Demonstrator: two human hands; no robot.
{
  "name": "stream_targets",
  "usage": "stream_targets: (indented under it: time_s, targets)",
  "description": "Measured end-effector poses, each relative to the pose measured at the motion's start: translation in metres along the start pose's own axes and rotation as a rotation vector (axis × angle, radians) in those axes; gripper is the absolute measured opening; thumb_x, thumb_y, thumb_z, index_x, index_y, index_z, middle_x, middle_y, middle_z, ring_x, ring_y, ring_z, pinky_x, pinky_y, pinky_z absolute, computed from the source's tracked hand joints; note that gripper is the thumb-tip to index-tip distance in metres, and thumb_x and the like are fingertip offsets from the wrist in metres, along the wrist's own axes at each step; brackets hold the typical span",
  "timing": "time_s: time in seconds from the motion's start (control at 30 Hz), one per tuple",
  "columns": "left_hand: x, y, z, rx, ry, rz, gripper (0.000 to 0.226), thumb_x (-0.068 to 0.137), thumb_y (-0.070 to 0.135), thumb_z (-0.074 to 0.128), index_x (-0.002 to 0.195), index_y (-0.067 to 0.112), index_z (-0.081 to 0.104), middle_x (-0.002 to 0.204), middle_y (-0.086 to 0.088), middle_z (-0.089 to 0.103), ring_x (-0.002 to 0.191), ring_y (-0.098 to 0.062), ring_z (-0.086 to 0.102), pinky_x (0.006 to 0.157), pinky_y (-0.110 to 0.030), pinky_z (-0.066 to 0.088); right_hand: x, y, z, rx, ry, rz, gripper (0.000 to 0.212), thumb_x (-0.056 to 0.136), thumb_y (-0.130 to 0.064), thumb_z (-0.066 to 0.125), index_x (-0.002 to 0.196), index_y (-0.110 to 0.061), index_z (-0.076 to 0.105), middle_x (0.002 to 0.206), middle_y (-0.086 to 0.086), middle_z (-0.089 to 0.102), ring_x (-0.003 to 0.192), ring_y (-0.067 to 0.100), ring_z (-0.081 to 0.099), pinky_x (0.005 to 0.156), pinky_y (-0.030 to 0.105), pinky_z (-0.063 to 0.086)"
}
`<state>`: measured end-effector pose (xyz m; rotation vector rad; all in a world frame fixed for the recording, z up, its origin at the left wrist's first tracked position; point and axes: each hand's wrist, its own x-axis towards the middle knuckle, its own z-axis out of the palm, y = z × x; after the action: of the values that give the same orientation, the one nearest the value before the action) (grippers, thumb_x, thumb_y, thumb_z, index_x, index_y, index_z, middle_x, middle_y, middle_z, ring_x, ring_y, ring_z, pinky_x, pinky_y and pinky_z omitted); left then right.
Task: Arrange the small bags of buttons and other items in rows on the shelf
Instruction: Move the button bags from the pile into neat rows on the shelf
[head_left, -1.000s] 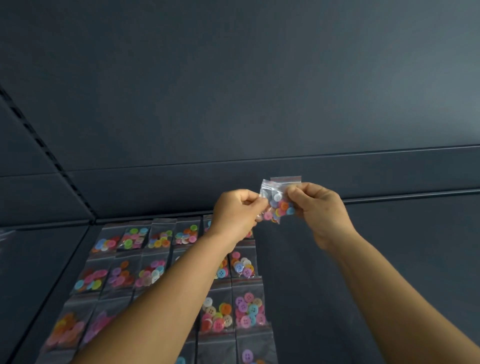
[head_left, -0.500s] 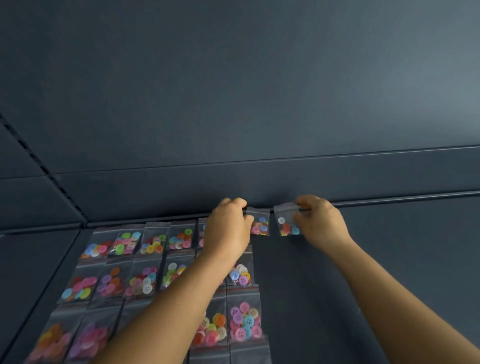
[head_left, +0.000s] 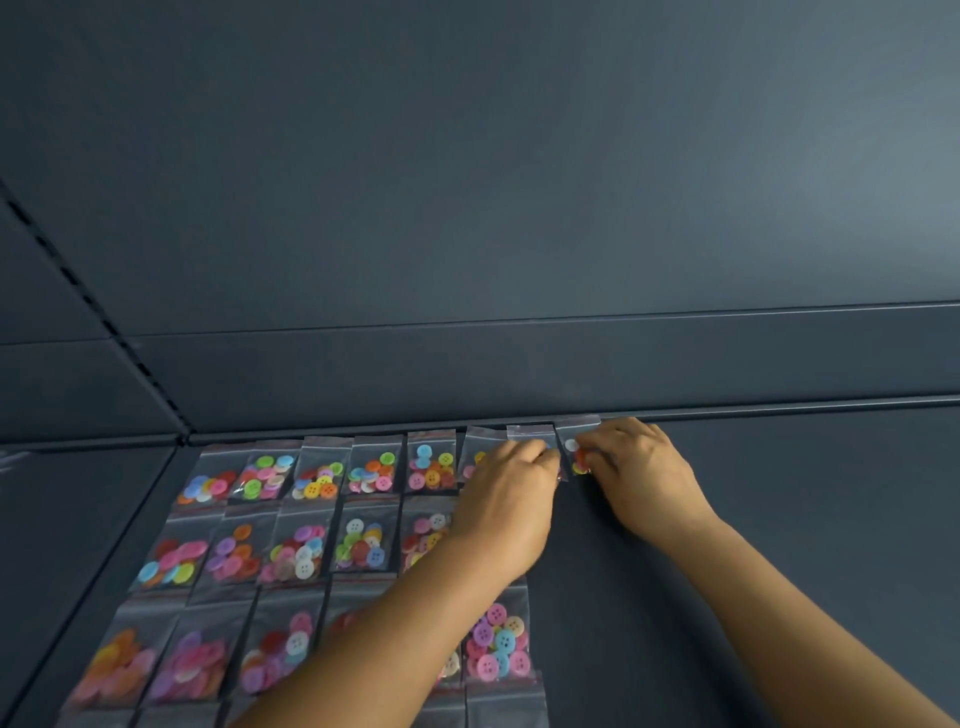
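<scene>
Several small clear zip bags of coloured buttons (head_left: 318, 548) lie in rows on the left part of the dark grey shelf (head_left: 779, 519). At the right end of the back row, my left hand (head_left: 506, 499) covers and holds one small bag (head_left: 531, 432) with curled fingers; only the bag's top strip shows. Just to its right, my right hand (head_left: 641, 475) pinches another small bag (head_left: 573, 441) of buttons, which lies against the shelf's back edge. The two bags sit side by side, almost touching.
The shelf's back wall (head_left: 519, 364) rises right behind the back row. A perforated upright (head_left: 93, 306) runs along the left. A neighbouring shelf section (head_left: 67, 519) lies at the far left. Bare shelf surface stretches to the right of my right hand.
Both hands separated the two bags, carried them down and back from mid-air, and set them at the right end of the back row.
</scene>
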<state>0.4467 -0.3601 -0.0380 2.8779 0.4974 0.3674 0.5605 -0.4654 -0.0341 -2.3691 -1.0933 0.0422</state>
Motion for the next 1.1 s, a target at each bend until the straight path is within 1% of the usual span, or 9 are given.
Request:
stream_targets:
  time_s: [0.1, 0.23, 0.4, 0.47, 0.6, 0.67, 0.87, 0.97, 1.1]
  targets:
    - [0.004, -0.002, -0.003, 0.003, -0.001, -0.01, 0.036, 0.09, 0.003, 0.052, 0.124, 0.013, 0.056, 0.128, 0.001, 0.053, 0.118, -0.02, 0.044, 0.098, -0.03, 0.037, 0.0, -0.002, 0.001, 0.001, -0.013, 0.006, 0.02, 0.092, -0.021, 0.054, 0.104, -0.021, 0.07, 0.115, -0.001, 0.061, 0.109, 0.024, 0.049, 0.085, 0.032, 0.043]
    - [0.002, -0.002, -0.005, -0.049, -0.027, 0.001, 0.036, 0.092, 0.004, 0.05, 0.126, 0.013, 0.056, 0.133, 0.001, 0.052, 0.124, -0.02, 0.045, 0.101, -0.03, 0.037, -0.003, -0.003, -0.001, -0.002, -0.035, 0.002, 0.024, 0.091, -0.023, 0.056, 0.112, -0.024, 0.068, 0.12, -0.002, 0.06, 0.113, 0.022, 0.047, 0.088, 0.029, 0.041]
    - [-0.003, -0.016, -0.015, 0.033, 0.0, -0.078, 0.048, 0.09, 0.0, 0.05, 0.137, 0.01, 0.044, 0.14, -0.004, 0.045, 0.13, -0.022, 0.039, 0.106, -0.029, 0.03, -0.004, -0.016, -0.002, 0.054, -0.006, -0.123, 0.029, 0.086, -0.024, 0.065, 0.115, -0.024, 0.067, 0.121, -0.005, 0.061, 0.113, 0.021, 0.048, 0.088, 0.023, 0.036]
    - [-0.005, -0.02, -0.02, 0.05, -0.012, -0.109, 0.047, 0.088, -0.004, 0.048, 0.133, 0.007, 0.047, 0.136, -0.005, 0.048, 0.126, -0.023, 0.041, 0.102, -0.03, 0.034, -0.003, -0.021, 0.001, 0.034, -0.04, -0.161, 0.027, 0.088, -0.028, 0.062, 0.114, -0.023, 0.067, 0.122, -0.006, 0.06, 0.114, 0.021, 0.048, 0.093, 0.027, 0.038]
    - [-0.005, -0.021, -0.028, 0.055, -0.082, -0.15, 0.033, 0.077, -0.013, 0.046, 0.103, 0.004, 0.058, 0.111, -0.007, 0.058, 0.107, -0.025, 0.051, 0.08, -0.029, 0.04, 0.001, -0.027, 0.008, -0.002, -0.099, -0.201, 0.015, 0.09, -0.025, 0.057, 0.097, -0.02, 0.069, 0.108, -0.009, 0.063, 0.109, 0.02, 0.05, 0.092, 0.034, 0.043]
    - [-0.004, -0.022, -0.029, 0.058, -0.092, -0.162, 0.03, 0.077, -0.014, 0.048, 0.098, 0.004, 0.059, 0.107, -0.008, 0.058, 0.103, -0.025, 0.052, 0.076, -0.029, 0.04, 0.003, -0.027, 0.01, 0.008, -0.107, -0.191, 0.017, 0.09, -0.025, 0.058, 0.1, -0.021, 0.07, 0.112, -0.009, 0.063, 0.11, 0.019, 0.05, 0.094, 0.034, 0.043]
    - [-0.003, -0.022, -0.026, 0.072, -0.069, -0.171, 0.028, 0.084, -0.008, 0.048, 0.106, 0.004, 0.061, 0.114, -0.008, 0.058, 0.112, -0.025, 0.049, 0.087, -0.03, 0.041, 0.006, -0.029, 0.012, 0.01, -0.112, -0.173, 0.018, 0.089, -0.027, 0.06, 0.103, -0.023, 0.07, 0.116, -0.009, 0.063, 0.112, 0.019, 0.05, 0.095, 0.032, 0.042]
    - [-0.001, -0.023, -0.023, 0.064, -0.054, -0.173, 0.027, 0.09, -0.001, 0.047, 0.114, 0.005, 0.059, 0.122, -0.006, 0.056, 0.115, -0.024, 0.046, 0.092, -0.031, 0.04, 0.006, -0.03, 0.011, 0.001, -0.109, -0.175, 0.016, 0.088, -0.027, 0.06, 0.1, -0.021, 0.07, 0.111, -0.009, 0.063, 0.11, 0.02, 0.051, 0.092, 0.031, 0.043]
    - [0.003, -0.016, -0.017, 0.015, -0.032, -0.091, 0.033, 0.091, 0.006, 0.053, 0.124, 0.01, 0.057, 0.128, -0.003, 0.055, 0.119, -0.022, 0.045, 0.098, -0.034, 0.041, 0.007, -0.02, -0.003, 0.01, -0.012, -0.113, 0.025, 0.089, -0.018, 0.058, 0.112, -0.017, 0.068, 0.12, -0.003, 0.063, 0.115, 0.023, 0.05, 0.094, 0.029, 0.038]
